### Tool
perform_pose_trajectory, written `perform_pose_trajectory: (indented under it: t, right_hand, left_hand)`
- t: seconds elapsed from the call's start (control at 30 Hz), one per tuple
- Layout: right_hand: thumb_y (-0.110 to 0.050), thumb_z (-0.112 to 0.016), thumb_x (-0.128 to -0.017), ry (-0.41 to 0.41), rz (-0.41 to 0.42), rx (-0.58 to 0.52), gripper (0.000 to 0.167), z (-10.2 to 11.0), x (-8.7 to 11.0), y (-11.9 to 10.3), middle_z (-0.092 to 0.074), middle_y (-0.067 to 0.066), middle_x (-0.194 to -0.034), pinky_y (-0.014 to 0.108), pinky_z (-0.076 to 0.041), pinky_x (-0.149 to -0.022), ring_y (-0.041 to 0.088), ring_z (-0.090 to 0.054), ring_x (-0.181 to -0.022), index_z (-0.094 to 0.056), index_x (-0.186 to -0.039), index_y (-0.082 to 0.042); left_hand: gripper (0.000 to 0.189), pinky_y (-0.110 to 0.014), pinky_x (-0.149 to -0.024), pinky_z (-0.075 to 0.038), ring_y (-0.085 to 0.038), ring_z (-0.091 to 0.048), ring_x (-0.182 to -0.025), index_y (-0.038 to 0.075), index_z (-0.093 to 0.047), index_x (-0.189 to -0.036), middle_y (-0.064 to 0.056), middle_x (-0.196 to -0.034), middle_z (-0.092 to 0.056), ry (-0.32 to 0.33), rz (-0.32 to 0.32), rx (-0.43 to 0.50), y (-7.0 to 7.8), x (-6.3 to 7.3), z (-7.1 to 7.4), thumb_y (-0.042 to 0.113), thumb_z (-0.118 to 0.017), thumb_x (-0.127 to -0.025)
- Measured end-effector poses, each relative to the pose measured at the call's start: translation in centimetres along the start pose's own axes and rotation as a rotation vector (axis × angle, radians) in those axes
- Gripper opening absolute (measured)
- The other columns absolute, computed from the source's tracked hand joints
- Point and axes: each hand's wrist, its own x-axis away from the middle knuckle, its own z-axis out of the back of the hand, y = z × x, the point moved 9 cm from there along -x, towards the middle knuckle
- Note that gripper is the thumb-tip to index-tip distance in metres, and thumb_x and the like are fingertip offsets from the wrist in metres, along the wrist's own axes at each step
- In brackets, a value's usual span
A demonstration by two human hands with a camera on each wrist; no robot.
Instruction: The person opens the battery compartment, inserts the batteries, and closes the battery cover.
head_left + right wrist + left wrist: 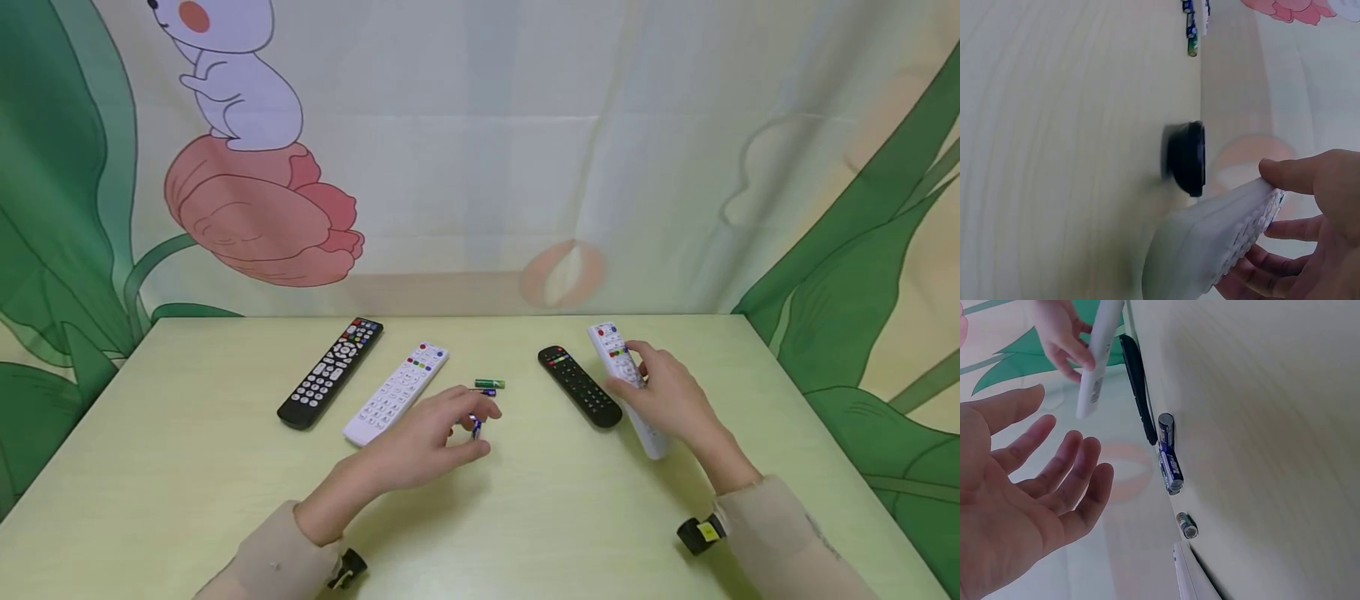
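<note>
1. From the left hand (429,440), the white remote (395,393) obstructs 11 o'clock, the batteries (490,384) 2 o'clock.
2. A lane toward 12 o'clock runs between batteries and black remote (580,387).
3. That black remote bars the right hand's (670,396) 9 o'clock; at 3 o'clock the tabletop (765,400) offers passage.

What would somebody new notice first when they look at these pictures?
Probably the cartoon backdrop behind the table, with a white animal sitting on a pink flower at its upper left. Next might be the right hand, gripping a white remote above the table, beside a black remote. The left hand hovers, fingers loose, near some small batteries between the remotes.
</note>
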Motion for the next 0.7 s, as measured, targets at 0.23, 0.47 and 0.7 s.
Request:
perform_pose_trajectory:
  t: [0.23, 0.47, 0.7]
  right_hand:
    - [-0.038, -0.066, -0.100, -0.042, -0.064, 0.118, 0.072, -0.4, -0.7, 1.5, -0.057, 0.026, -0.116, 0.039, -0.049, -0.064, 0.032, -0.056, -0.091, -0.038, -0.153, 0.001]
    - [-0.036, -0.065, -0.100, -0.070, -0.103, 0.210, 0.072, -0.9, -1.3, 2.4, -0.055, 0.029, -0.116, 0.039, -0.047, -0.062, 0.033, -0.055, -0.089, -0.037, -0.151, 0.007]
    - [-0.034, -0.068, -0.099, -0.070, -0.130, 0.278, 0.071, -1.0, -1.7, 3.2, -0.055, 0.029, -0.113, 0.041, -0.047, -0.063, 0.035, -0.055, -0.089, -0.039, -0.147, 0.009]
  left_hand:
    - [0.029, -0.046, -0.093, -0.054, -0.026, -0.063, -0.107, 0.011, -0.064, -0.126, -0.006, -0.124, -0.064, -0.041, 0.003, -0.005, -0.1, 0.0, -0.1, 0.015, -0.069, -0.098]
    - [0.029, -0.045, -0.094, -0.053, -0.026, -0.063, -0.107, 0.011, -0.064, -0.127, -0.004, -0.124, -0.064, -0.060, 0.014, -0.018, -0.3, 0.1, -0.3, 0.015, -0.069, -0.099]
    - [0.028, -0.042, -0.095, -0.053, -0.026, -0.063, -0.106, 0.010, -0.064, -0.126, -0.003, -0.125, -0.064, -0.077, 0.011, -0.029, -0.5, 0.2, -0.4, 0.016, -0.069, -0.099]
